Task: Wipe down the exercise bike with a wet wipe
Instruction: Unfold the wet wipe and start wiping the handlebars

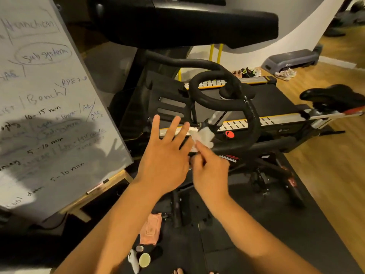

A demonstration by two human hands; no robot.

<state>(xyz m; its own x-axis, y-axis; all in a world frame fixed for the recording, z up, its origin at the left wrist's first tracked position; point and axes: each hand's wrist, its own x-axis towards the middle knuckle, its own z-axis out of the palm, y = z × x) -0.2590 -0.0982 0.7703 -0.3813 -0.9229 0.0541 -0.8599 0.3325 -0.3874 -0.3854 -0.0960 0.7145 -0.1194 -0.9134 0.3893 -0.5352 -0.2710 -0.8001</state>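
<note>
The right hand (209,172) has its fingers curled and pinches the lower edge of a crumpled white wet wipe (202,137). The left hand (165,155) is spread beside it with straight fingers, gripping nothing; its outer fingers reach the wipe's left edge, though contact is unclear. The wipe hangs just in front of the exercise bike's frame, below the looped black handlebar (249,109) and left of a red knob (229,134). The saddle (335,94) sits far right. A pink wipes packet (151,229) lies on the floor mat (246,244), and a whiteboard (49,107) leans at left.
</note>
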